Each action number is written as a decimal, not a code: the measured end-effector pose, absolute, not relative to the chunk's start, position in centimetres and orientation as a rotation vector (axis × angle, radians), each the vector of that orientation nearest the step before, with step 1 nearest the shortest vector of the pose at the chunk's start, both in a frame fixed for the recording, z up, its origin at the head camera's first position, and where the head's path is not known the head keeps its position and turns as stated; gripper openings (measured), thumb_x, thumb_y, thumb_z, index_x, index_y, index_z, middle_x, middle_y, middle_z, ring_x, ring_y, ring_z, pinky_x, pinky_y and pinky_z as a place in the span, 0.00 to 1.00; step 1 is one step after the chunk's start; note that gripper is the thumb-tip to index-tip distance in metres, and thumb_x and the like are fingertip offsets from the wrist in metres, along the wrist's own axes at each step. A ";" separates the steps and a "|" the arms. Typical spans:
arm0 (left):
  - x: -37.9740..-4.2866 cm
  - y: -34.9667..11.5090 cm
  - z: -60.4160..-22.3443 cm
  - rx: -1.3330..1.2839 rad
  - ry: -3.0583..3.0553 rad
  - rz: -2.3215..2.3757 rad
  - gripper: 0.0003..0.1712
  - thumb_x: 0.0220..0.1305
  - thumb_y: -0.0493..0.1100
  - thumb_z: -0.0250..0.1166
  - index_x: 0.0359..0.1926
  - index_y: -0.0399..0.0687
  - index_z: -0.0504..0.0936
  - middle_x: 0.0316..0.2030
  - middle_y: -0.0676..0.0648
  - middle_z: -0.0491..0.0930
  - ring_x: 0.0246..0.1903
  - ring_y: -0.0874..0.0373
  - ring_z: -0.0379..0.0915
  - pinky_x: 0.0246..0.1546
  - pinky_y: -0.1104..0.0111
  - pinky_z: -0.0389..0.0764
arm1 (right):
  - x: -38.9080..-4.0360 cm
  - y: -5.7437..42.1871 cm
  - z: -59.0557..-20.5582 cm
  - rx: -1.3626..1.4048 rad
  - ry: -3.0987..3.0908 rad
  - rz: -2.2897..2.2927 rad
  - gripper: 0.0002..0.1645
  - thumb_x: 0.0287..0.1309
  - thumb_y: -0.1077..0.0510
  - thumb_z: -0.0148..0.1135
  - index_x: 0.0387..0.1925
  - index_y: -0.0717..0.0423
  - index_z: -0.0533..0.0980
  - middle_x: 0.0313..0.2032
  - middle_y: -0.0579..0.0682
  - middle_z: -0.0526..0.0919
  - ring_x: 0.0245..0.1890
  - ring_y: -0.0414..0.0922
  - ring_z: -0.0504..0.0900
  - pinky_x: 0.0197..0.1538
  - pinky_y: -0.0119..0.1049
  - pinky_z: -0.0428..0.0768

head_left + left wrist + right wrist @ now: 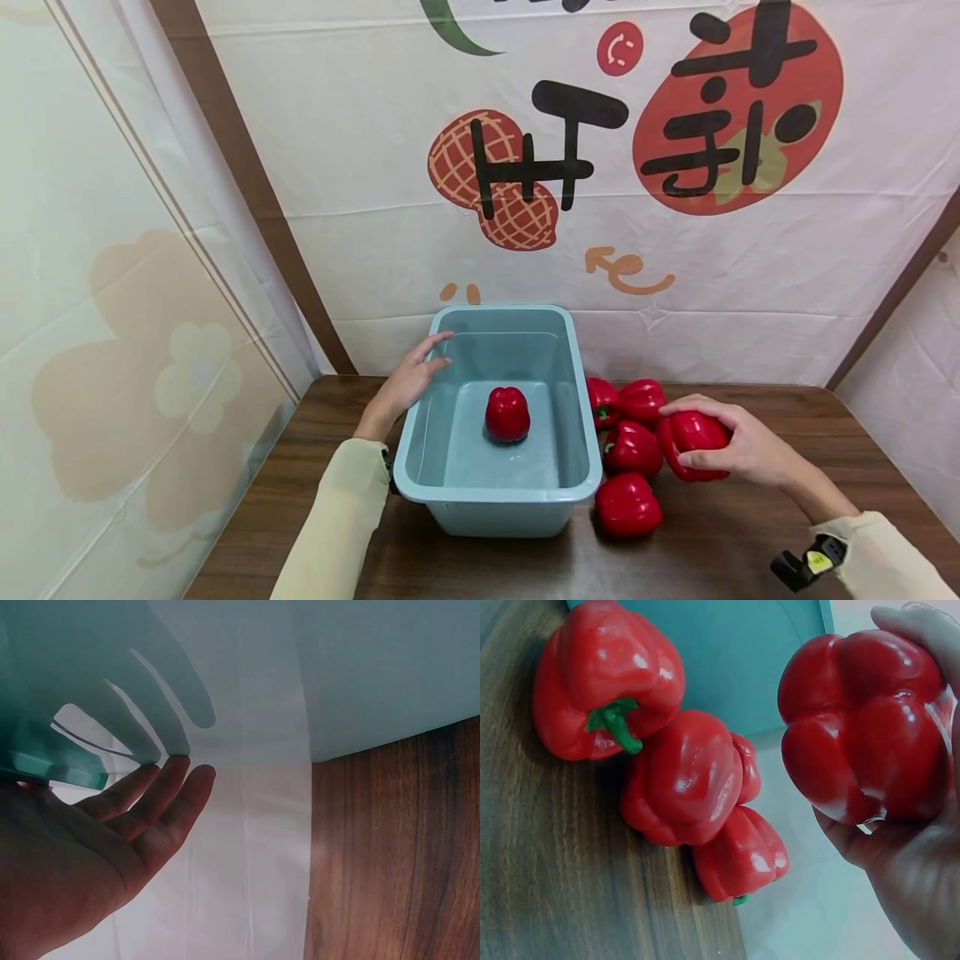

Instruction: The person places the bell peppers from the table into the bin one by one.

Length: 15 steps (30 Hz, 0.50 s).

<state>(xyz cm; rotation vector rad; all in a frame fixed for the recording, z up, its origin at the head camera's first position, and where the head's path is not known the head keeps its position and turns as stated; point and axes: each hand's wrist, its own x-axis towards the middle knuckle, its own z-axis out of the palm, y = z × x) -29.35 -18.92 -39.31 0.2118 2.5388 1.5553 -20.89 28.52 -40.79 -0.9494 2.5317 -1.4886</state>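
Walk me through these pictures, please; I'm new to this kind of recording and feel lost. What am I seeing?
There is no machine here, just a person's two bare hands. The wide picture comes from a camera worn on the head; the two closer ones come from cameras on the left and right wrists. On the wooden table stands a blue tub with one red pepper inside. Four more peppers lie to its right. The left hand touches the tub's left side, while the right hand holds another pepper.
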 end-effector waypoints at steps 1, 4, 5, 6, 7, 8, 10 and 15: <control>-29.4 -18.9 -39.3 0.211 2.537 1.558 0.29 0.74 0.51 0.50 0.74 0.65 0.60 0.76 0.45 0.50 0.65 0.34 0.63 0.59 0.40 0.69 | -20.9 28.5 -40.7 -0.949 2.533 -1.487 0.31 0.53 0.64 0.69 0.60 0.55 0.73 0.54 0.45 0.77 0.48 0.44 0.78 0.35 0.42 0.85; -29.4 -18.9 -39.3 0.209 2.538 1.562 0.29 0.74 0.51 0.50 0.74 0.65 0.60 0.76 0.45 0.50 0.65 0.35 0.63 0.59 0.40 0.70 | -21.0 28.4 -40.5 -0.946 2.543 -1.480 0.31 0.53 0.64 0.69 0.60 0.55 0.73 0.53 0.45 0.78 0.48 0.43 0.78 0.35 0.42 0.85; -29.4 -18.9 -39.3 0.210 2.539 1.561 0.29 0.74 0.51 0.50 0.74 0.65 0.60 0.76 0.45 0.50 0.65 0.35 0.63 0.59 0.40 0.70 | -21.0 28.4 -40.4 -0.945 2.544 -1.479 0.31 0.53 0.64 0.69 0.60 0.55 0.73 0.53 0.45 0.78 0.48 0.43 0.78 0.35 0.42 0.85; -29.4 -18.9 -39.3 0.209 2.537 1.564 0.29 0.74 0.51 0.50 0.74 0.65 0.60 0.76 0.45 0.50 0.64 0.35 0.63 0.59 0.40 0.70 | -21.0 28.4 -40.4 -0.949 2.546 -1.476 0.30 0.53 0.64 0.69 0.60 0.55 0.73 0.53 0.45 0.78 0.47 0.44 0.78 0.35 0.42 0.85; -29.4 -18.9 -39.3 0.211 2.537 1.563 0.29 0.74 0.50 0.50 0.74 0.65 0.60 0.76 0.45 0.50 0.64 0.35 0.64 0.58 0.41 0.70 | -21.1 28.4 -40.3 -0.952 2.548 -1.475 0.30 0.53 0.64 0.69 0.60 0.55 0.73 0.53 0.45 0.78 0.47 0.44 0.78 0.35 0.42 0.85; -29.4 -18.9 -39.3 0.211 2.538 1.562 0.29 0.74 0.51 0.50 0.74 0.65 0.60 0.76 0.45 0.50 0.64 0.35 0.64 0.58 0.41 0.71 | -21.1 28.4 -40.3 -0.949 2.552 -1.474 0.30 0.53 0.64 0.69 0.60 0.55 0.73 0.54 0.45 0.78 0.47 0.44 0.78 0.35 0.42 0.85; -29.4 -18.9 -39.3 0.213 2.537 1.562 0.29 0.74 0.50 0.50 0.74 0.65 0.60 0.76 0.45 0.50 0.64 0.35 0.64 0.58 0.42 0.71 | -21.1 28.3 -40.2 -0.937 2.558 -1.474 0.31 0.53 0.64 0.69 0.60 0.55 0.73 0.54 0.45 0.78 0.47 0.44 0.78 0.35 0.42 0.85; -29.4 -18.9 -39.3 0.217 2.533 1.562 0.29 0.74 0.51 0.50 0.74 0.66 0.60 0.76 0.45 0.51 0.63 0.35 0.65 0.56 0.44 0.73 | -21.2 28.3 -40.0 -0.874 2.562 -1.477 0.32 0.53 0.62 0.70 0.61 0.54 0.73 0.54 0.42 0.77 0.48 0.45 0.77 0.36 0.43 0.85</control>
